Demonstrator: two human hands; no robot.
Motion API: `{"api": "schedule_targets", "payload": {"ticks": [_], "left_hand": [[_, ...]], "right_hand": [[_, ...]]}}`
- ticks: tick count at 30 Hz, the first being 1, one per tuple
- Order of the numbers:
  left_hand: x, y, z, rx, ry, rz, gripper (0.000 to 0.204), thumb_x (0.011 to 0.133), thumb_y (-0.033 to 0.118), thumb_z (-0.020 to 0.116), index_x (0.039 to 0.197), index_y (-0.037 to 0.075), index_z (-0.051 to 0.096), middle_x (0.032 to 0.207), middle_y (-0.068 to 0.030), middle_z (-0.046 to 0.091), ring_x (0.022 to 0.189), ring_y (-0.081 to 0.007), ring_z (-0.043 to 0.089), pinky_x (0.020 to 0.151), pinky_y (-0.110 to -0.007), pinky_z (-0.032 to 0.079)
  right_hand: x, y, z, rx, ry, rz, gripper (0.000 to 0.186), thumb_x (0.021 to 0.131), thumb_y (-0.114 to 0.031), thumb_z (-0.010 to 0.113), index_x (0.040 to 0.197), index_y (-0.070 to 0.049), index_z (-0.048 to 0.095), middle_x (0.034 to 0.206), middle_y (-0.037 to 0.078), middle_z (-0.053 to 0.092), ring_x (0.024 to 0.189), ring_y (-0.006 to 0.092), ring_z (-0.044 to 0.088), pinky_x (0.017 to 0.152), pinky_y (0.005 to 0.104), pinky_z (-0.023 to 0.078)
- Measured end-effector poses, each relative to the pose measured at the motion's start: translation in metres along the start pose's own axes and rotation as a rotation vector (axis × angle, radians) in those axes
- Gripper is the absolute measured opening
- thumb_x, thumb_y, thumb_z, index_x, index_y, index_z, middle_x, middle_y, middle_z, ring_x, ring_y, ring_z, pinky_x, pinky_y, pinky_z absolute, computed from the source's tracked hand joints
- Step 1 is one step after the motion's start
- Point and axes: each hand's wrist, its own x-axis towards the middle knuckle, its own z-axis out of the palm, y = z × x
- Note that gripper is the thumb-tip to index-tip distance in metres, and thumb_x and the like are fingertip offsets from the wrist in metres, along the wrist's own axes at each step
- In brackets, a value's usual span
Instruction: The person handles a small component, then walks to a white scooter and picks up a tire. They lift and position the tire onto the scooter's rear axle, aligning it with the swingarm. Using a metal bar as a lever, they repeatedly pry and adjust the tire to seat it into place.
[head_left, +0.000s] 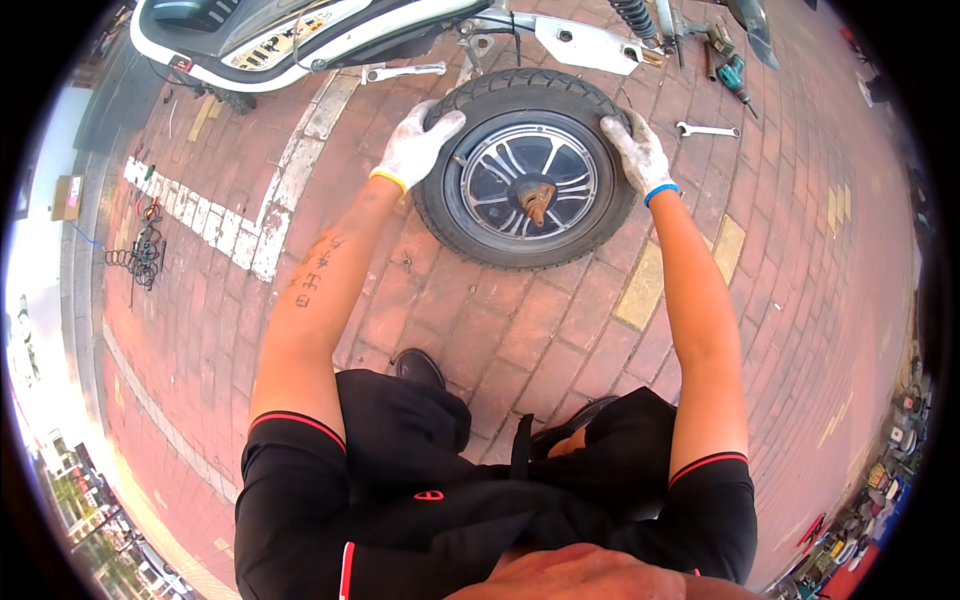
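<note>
While the scooter wheel (527,168) lies flat on brick paving (560,330), gloved left hand (416,147) and right hand (636,150) grip opposite tyre edges, fingers curled over, apparently steadying it.

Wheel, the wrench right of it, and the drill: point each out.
wheel (527,180): head view, on the silver spoked hub inside the black tyre.
wrench (707,130): head view, mid-shaft, lying on the brick paving.
drill (735,75): head view, on its teal body, beyond the wrench.
</note>
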Motion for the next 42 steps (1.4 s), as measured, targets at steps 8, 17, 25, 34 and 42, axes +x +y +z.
{"api": "schedule_targets", "payload": {"ticks": [8, 17, 25, 34, 42], "left_hand": [[-0.012, -0.022, 0.007, -0.076, 0.050, -0.058, 0.083, 0.092, 0.058, 0.070, 0.146, -0.003, 0.055, 0.137, -0.0254, 0.066, 0.129, -0.0331, 0.063, 0.110, -0.039, 0.046], [0.009, -0.012, 0.007, 0.067, 0.014, -0.051, 0.094, 0.089, 0.068, 0.066, 0.147, -0.005, 0.054, 0.141, -0.0290, 0.062, 0.135, -0.0379, 0.059, 0.114, -0.042, 0.044], [0.053, 0.019, 0.019, 0.220, 0.064, 0.059, 0.091, 0.083, 0.076, 0.065, 0.138, 0.003, 0.066, 0.136, -0.0252, 0.066, 0.130, -0.0386, 0.062, 0.111, -0.044, 0.046], [0.016, -0.016, 0.026, 0.026, 0.026, -0.048, 0.093, 0.089, 0.069, 0.065, 0.149, -0.001, 0.053, 0.142, -0.0270, 0.062, 0.135, -0.0379, 0.059, 0.114, -0.042, 0.044], [-0.003, 0.005, 0.056, -0.174, 0.043, -0.131, 0.092, 0.088, 0.061, 0.072, 0.151, -0.002, 0.049, 0.142, -0.0262, 0.062, 0.133, -0.0350, 0.059, 0.112, -0.040, 0.044]], "right_hand": [[-0.004, 0.004, 0.006, -0.025, 0.053, -0.027, 0.083, 0.093, -0.064, 0.068, 0.146, 0.000, 0.057, 0.138, 0.022, 0.066, 0.132, 0.0327, 0.061, 0.112, 0.0389, 0.044], [0.003, 0.023, 0.013, -0.026, 0.110, -0.011, 0.083, 0.094, -0.064, 0.065, 0.146, 0.000, 0.056, 0.140, 0.024, 0.065, 0.135, 0.0344, 0.059, 0.114, 0.0396, 0.042], [-0.002, 0.079, 0.022, 0.003, 0.207, 0.103, 0.082, 0.100, -0.067, 0.054, 0.147, -0.001, 0.056, 0.143, 0.025, 0.062, 0.137, 0.0373, 0.056, 0.115, 0.0413, 0.040], [-0.036, 0.175, 0.021, 0.019, 0.112, 0.345, 0.090, 0.102, -0.072, 0.041, 0.141, 0.007, 0.060, 0.138, 0.027, 0.065, 0.135, 0.0402, 0.058, 0.115, 0.0401, 0.040], [-0.096, 0.175, 0.020, -0.279, -0.114, 0.532, 0.093, 0.101, -0.074, 0.039, 0.130, 0.010, 0.066, 0.129, 0.036, 0.065, 0.130, 0.0446, 0.060, 0.111, 0.0440, 0.043]]}}
